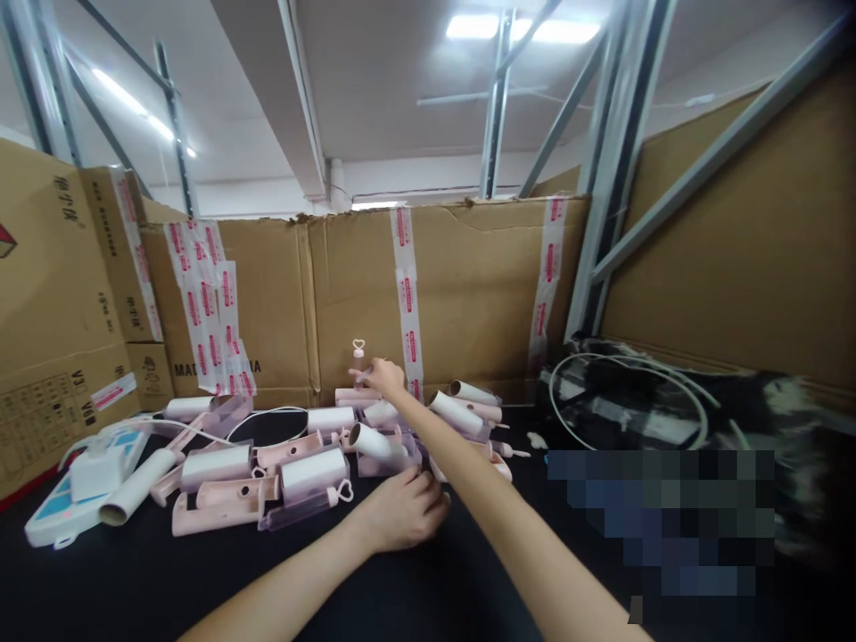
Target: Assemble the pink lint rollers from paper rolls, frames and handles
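Taped cardboard boxes [468,294] wall in my black table [167,580]. My right hand [382,376] reaches far back, fingers pinched on a pink heart-topped handle [358,355] standing upright above the heap of lint rollers [267,473]. My left hand [401,510] rests nearer, loosely curled on the table, holding nothing I can see; its fingertips are hidden
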Action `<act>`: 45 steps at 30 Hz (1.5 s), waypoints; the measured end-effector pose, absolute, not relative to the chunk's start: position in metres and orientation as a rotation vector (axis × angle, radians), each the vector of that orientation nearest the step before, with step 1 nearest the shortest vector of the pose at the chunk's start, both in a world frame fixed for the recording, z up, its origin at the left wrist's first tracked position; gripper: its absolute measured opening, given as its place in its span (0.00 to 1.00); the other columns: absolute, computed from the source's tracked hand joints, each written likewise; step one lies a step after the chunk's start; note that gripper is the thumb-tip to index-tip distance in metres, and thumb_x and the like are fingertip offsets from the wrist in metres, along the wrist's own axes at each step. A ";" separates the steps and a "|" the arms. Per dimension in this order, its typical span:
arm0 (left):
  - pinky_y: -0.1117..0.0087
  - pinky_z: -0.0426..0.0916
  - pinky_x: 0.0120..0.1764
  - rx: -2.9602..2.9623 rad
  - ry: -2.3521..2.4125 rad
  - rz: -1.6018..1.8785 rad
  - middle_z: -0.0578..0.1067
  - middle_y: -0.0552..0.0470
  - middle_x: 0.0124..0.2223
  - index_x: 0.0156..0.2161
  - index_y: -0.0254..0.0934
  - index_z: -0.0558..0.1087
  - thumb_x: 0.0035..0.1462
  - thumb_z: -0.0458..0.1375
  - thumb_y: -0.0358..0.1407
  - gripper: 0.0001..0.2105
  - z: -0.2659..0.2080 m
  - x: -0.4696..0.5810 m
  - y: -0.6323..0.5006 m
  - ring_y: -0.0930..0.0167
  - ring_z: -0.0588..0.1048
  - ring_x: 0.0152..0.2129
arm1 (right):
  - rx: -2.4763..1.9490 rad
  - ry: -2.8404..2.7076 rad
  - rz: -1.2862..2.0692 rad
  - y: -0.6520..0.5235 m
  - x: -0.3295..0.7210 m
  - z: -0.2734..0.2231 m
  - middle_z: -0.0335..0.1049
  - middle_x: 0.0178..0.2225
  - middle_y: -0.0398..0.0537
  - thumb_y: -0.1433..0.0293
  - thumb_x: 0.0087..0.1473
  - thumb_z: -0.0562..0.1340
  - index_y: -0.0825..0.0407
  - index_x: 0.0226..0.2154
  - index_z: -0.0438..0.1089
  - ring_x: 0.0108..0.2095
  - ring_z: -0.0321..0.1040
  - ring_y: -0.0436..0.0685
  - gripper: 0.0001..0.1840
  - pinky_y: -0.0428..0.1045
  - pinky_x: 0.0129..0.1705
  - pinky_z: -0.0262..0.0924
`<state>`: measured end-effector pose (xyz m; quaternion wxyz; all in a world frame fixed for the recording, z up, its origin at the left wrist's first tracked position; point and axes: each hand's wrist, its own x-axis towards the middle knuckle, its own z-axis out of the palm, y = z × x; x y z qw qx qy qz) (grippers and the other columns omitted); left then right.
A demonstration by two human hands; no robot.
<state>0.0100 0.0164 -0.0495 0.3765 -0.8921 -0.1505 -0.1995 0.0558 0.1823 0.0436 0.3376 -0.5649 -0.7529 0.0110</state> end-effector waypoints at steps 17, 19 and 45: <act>0.58 0.63 0.49 -2.609 -1.506 -1.755 0.67 0.42 0.50 0.56 0.37 0.53 0.41 0.65 0.43 0.38 -0.016 -0.004 -0.020 0.61 0.68 0.48 | -0.776 -1.881 0.346 0.025 0.186 0.042 0.70 0.23 0.43 0.62 0.51 0.56 0.53 0.25 0.66 0.23 0.65 0.52 0.12 0.46 0.28 0.60; 0.59 0.64 0.48 -2.886 -1.676 -1.603 0.71 0.46 0.46 0.52 0.38 0.60 0.42 0.64 0.42 0.31 -0.028 -0.001 -0.030 0.61 0.70 0.45 | -0.705 -1.807 0.484 0.015 0.194 0.026 0.68 0.19 0.42 0.65 0.48 0.58 0.53 0.22 0.65 0.21 0.64 0.51 0.10 0.45 0.25 0.59; 0.72 0.66 0.33 -3.055 -2.138 -2.064 0.72 0.53 0.33 0.43 0.35 0.67 0.42 0.65 0.39 0.21 -0.010 -0.005 -0.048 0.71 0.71 0.29 | -0.051 -2.335 0.745 -0.026 0.213 0.008 0.69 0.17 0.46 0.65 0.58 0.47 0.52 0.20 0.63 0.18 0.65 0.49 0.20 0.45 0.25 0.57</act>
